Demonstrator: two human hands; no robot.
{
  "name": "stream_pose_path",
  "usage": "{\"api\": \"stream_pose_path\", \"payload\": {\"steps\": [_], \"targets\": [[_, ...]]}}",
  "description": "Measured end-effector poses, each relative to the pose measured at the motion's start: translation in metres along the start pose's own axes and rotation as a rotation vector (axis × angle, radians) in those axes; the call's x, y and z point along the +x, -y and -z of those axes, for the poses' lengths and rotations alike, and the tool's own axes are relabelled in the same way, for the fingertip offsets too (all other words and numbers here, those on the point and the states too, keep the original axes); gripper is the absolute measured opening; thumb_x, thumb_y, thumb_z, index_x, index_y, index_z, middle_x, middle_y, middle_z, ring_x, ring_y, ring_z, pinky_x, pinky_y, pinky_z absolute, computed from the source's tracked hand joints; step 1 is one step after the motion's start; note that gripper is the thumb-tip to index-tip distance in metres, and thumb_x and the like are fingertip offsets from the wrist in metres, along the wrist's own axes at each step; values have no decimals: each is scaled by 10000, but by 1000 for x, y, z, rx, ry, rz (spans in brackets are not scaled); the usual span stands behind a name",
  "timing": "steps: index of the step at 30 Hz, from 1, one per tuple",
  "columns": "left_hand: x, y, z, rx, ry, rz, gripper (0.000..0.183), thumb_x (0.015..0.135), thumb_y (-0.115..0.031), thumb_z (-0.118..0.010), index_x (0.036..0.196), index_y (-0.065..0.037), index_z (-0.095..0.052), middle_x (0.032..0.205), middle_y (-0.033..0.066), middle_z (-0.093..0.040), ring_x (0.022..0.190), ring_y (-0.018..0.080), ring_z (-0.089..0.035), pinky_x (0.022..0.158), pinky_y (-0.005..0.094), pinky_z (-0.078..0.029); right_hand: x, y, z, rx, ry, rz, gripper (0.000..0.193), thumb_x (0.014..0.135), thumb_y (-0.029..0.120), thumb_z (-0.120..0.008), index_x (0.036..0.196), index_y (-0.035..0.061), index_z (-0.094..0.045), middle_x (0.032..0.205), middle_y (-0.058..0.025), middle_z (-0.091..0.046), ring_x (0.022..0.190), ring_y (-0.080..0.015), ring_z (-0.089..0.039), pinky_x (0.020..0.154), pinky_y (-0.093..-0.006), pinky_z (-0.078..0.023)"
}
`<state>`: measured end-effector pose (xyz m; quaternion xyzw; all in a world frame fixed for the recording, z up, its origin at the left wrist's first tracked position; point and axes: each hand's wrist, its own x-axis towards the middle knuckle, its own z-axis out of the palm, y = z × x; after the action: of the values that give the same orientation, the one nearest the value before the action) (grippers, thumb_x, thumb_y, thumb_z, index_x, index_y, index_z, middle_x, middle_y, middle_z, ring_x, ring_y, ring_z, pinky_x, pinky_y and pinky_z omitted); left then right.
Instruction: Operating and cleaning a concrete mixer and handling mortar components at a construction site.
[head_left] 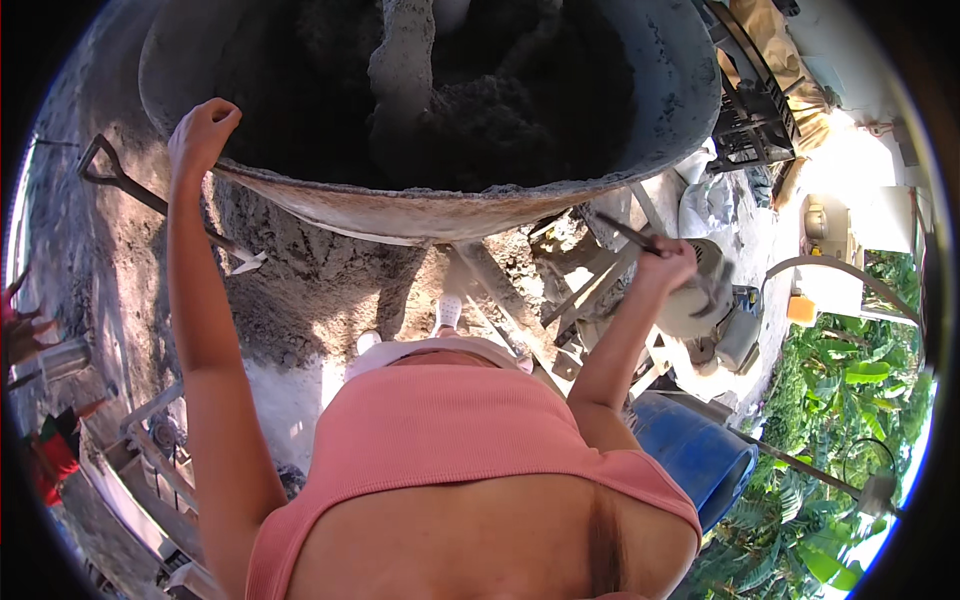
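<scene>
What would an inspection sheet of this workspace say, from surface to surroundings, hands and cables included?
Surface: dusty ground, patchy sun and shade.
Work things: large crusted bowl, dark inside; narrow dark tool.
Clutter: D-handled tool at left; blue barrel at right.
Hands: left hand at the bowl's rim, grip unclear; right hand closed around the narrow dark tool.
Cables: nothing clearly seen.
Surroundings: leafy plants at right.

Harsh sunlit glare at right, deep shadow inside the drum (440, 214), fisheye-curved edges, black corners.
</scene>
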<state>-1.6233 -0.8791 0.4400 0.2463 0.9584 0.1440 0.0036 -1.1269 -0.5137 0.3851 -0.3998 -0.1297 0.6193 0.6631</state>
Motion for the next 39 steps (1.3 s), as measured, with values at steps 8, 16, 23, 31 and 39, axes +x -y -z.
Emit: {"api": "stream_pose_path", "payload": {"steps": [8,16,23,31,39], "targets": [[5,9,-7,-38,-10,-25,334,791,-416,-549,973,-165,-675,982,48,-668,948,235,-616,813,347,-452,-18,-2,57,-631,157,-530,362,785,95,-483,518,173,-251,430,44,-231,348,-120,-232,363,-251,-264],[3,1,-5,-92,-8,-30,318,805,-406,-537,974,-173,-674,962,12,-675,939,210,-621,792,329,-454,-50,-29,-17,24,-130,-142,284,767,69,-423,545,153,-266,455,35,-233,377,-117,-228,388,-248,-251],[3,6,-5,-45,3,-7,336,811,-429,-519,992,-187,-667,979,-7,-671,960,200,-613,797,335,-451,-53,-1,64,-726,236,-631,306,775,64,-459,542,154,-283,441,62,-217,339,-72,-170,349,-256,-209],[6,1,-4,-43,6,-19,346,797,-437,-524,994,-191,-667,1005,7,-664,975,219,-605,805,343,-449,-64,-23,13,25,-66,-131,293,780,81,-439,546,138,-273,462,41,-220,391,-104,-212,420,-242,-264],[-9,11,-3,-154,-181,-69,266,713,-358,-581,835,-156,-705,824,90,-667,820,272,-635,733,381,-489,-135,-68,59,-526,214,-557,288,781,118,-495,581,168,-292,503,56,-195,392,-68,-177,360,-230,-198]]}}
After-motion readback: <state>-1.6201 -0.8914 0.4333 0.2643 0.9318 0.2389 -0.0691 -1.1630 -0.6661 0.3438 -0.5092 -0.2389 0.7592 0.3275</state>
